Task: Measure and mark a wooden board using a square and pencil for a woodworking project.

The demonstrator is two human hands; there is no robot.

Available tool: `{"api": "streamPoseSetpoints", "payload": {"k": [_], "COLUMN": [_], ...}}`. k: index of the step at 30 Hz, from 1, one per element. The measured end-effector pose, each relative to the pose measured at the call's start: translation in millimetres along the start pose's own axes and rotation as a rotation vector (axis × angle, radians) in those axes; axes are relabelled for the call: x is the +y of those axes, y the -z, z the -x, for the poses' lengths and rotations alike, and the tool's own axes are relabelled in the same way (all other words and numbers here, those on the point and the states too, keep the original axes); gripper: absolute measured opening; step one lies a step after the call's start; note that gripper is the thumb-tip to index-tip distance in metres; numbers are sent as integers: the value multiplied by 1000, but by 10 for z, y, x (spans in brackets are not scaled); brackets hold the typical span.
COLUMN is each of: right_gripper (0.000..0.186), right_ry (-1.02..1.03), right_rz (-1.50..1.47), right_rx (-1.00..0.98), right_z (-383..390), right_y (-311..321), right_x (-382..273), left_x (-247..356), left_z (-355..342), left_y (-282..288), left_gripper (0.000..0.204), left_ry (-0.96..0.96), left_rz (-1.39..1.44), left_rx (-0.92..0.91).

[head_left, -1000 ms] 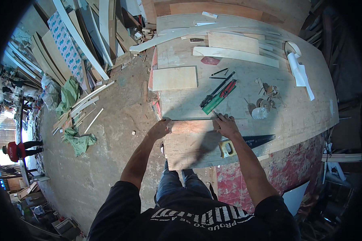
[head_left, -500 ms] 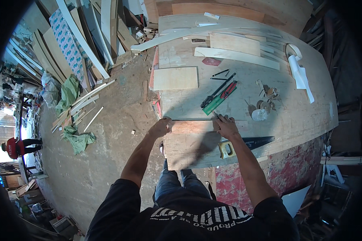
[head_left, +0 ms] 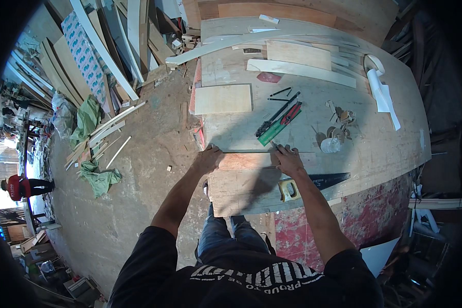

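Observation:
A narrow reddish-brown wooden board [head_left: 246,160] lies crosswise on the near part of the worktable. My left hand [head_left: 207,159] is closed round its left end, at the table's left edge. At the other end, my right hand [head_left: 289,161] grips the board with bent fingers over its far side. A thin pencil-like thing pokes out by those fingertips, too small to name surely. Below the right wrist lies a handsaw with a yellow handle [head_left: 289,190], its dark blade partly behind my forearm. Just beyond the board rests a green and red tool [head_left: 279,124].
On the worktable [head_left: 225,200] lie a pale rectangular board [head_left: 223,99], long wooden strips [head_left: 302,73], dark slim tools [head_left: 284,110], a clear plastic cup [head_left: 333,145] and a white roll [head_left: 379,95]. Offcuts and green sheeting [head_left: 98,175] litter the floor at left. A person in red [head_left: 16,188] stands far left.
My left hand has shifted slightly to the right and up at the board's end. The right hand and the board look nearly still.

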State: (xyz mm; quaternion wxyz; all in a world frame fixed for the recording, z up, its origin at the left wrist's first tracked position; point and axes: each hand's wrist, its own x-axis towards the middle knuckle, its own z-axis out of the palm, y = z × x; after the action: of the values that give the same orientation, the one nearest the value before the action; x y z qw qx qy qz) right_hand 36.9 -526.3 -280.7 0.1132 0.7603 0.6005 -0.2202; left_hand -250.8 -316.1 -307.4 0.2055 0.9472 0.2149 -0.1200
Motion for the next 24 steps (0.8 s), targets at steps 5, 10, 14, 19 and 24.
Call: {"api": "streamPoseSetpoints", "payload": {"k": [5, 10, 14, 19, 24], "right_gripper": [63, 62, 62, 60, 60], "right_ry": [-9, 16, 2, 8, -15], "right_rz": [1, 32, 17, 9, -6], "right_rx": [-6, 76, 77, 66, 100], "right_z": [4, -1, 18, 26, 2], "right_y": [-13, -32, -66, -37, -160], "right_x": [-1, -24, 36, 17, 53], "left_x": [38, 13, 151, 369, 431], "left_z": [-35, -3, 27, -25, -192], "left_y": [-26, -119, -80, -60, -210], "left_gripper": [86, 73, 63, 47, 47], "left_ry": [-163, -258, -176, -93, -147], "left_rz": [-120, -391, -367, -261, -222], "left_rx": [33, 56, 26, 35, 47]}}
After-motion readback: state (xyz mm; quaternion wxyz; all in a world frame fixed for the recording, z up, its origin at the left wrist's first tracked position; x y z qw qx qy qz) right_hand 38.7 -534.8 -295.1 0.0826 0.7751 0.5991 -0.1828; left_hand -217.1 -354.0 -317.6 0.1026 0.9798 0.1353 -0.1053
